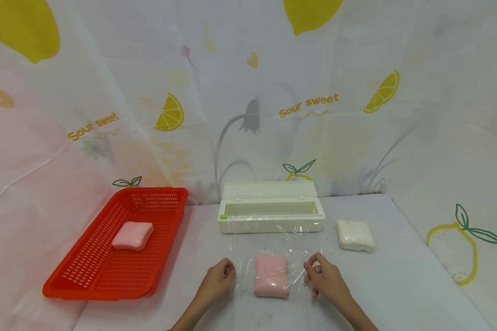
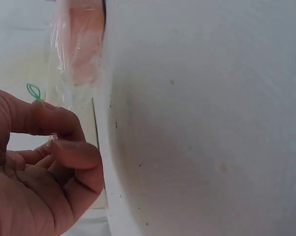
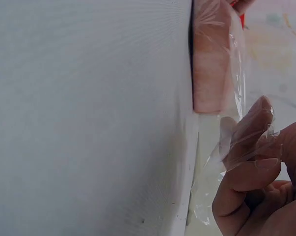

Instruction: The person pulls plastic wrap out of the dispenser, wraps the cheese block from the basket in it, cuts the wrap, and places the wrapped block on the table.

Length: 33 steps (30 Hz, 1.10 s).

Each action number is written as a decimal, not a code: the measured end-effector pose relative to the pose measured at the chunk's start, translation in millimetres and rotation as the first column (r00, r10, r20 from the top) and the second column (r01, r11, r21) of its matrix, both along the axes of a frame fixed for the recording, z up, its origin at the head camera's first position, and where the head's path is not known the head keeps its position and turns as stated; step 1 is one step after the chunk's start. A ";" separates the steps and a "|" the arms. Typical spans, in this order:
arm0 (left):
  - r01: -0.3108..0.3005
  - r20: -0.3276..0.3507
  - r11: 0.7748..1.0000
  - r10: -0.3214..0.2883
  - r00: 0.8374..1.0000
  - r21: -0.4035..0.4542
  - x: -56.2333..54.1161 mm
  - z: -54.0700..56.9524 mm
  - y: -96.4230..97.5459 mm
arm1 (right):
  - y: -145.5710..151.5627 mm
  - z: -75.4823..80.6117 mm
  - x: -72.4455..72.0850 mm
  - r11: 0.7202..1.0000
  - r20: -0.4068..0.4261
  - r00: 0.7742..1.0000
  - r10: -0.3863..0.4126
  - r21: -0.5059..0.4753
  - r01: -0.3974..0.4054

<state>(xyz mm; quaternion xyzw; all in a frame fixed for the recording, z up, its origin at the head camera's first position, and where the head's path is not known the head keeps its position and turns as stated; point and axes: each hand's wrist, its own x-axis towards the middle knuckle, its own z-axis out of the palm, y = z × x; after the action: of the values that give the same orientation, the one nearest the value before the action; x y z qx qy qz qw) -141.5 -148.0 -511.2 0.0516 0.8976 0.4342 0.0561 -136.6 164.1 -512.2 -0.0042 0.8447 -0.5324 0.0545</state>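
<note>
A pink soap-like block [image 1: 271,276] lies on the table between the two hands, with clear plastic wrap [image 1: 296,266] stretched over it. My left hand [image 1: 219,280] pinches the wrap's left side between thumb and forefinger; a bit of film shows at those fingertips in the left wrist view. On the other side my right hand [image 1: 325,278] pinches the wrap, and the film drapes across its fingers [image 3: 253,128] in the right wrist view. Behind the block, a long white wrap box [image 1: 271,225] stands with its lid raised, and film runs from its front toward the hands.
At the left sits a red perforated basket [image 1: 145,282] holding another pink block [image 1: 133,235]. A white block [image 1: 355,235] rests on the table at the right, beyond the right hand. A printed curtain [image 1: 252,138] hangs behind the table [image 1: 414,285].
</note>
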 end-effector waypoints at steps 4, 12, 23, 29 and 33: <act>-0.005 -0.031 0.992 0.001 1.000 -0.126 0.2 -0.7 3.5 | -0.3 -2.7 -1.6 0.996 -0.012 1.000 0.028 0.086 -0.026; 0.027 -0.066 0.962 -0.046 0.997 -0.270 -1.0 1.0 7.1 | 1.7 -2.9 -4.2 0.966 -0.010 0.989 0.149 0.213 -0.143; -0.053 -0.336 0.940 -0.068 0.939 -0.338 25.3 34.4 23.3 | 4.4 39.2 6.1 0.949 -0.285 0.942 0.175 0.303 -0.085; 0.130 -0.163 0.951 -0.181 0.970 -0.282 34.5 40.3 36.8 | -15.3 43.8 24.3 0.913 -0.310 0.892 0.329 0.347 -0.216; 0.175 -0.085 0.942 -0.207 0.975 -0.287 33.5 30.9 40.9 | -25.3 34.0 29.1 0.890 -0.225 0.895 0.384 0.347 -0.295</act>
<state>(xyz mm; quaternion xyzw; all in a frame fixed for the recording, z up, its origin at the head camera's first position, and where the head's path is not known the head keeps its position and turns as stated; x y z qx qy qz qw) -108.1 -107.1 -480.3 0.1547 0.9420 0.2930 0.0533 -107.5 138.9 -478.2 -0.2223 0.9010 -0.3717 0.0243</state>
